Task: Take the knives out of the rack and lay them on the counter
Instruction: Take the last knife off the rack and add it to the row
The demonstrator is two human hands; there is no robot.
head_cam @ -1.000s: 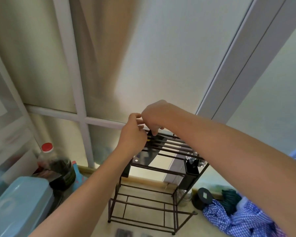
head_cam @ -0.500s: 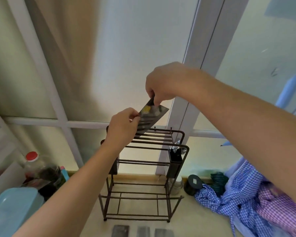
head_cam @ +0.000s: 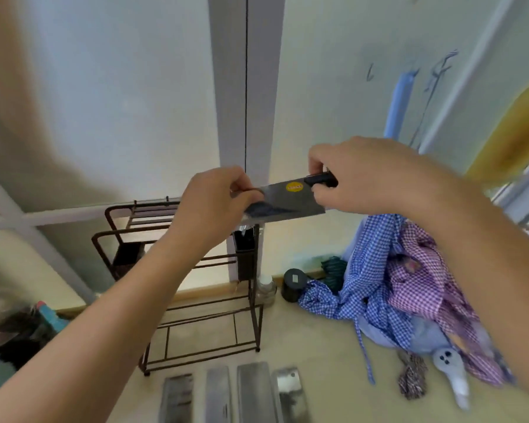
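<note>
A steel cleaver point(head_cam: 290, 201) with a yellow round sticker and a black handle is held flat in the air, above and to the right of the dark wire rack point(head_cam: 177, 270). My right hand point(head_cam: 358, 178) grips its black handle. My left hand point(head_cam: 217, 199) pinches the far end of the blade. Several cleaver blades point(head_cam: 232, 395) lie side by side on the beige counter point(head_cam: 324, 361) in front of the rack. The rack's top slots look bare from here; my left forearm hides part of it.
A black holder point(head_cam: 245, 254) hangs on the rack's right side. Right of it stand a small jar point(head_cam: 266, 290) and a black round container point(head_cam: 292, 285). Checked blue and purple cloths point(head_cam: 403, 285) are heaped at the right. Bottles point(head_cam: 28, 325) blur at the left edge.
The cleaver has come up out of the rack's top slots and moved right, turning from upright to flat. Both hands went with it, and the view swung right and down.
</note>
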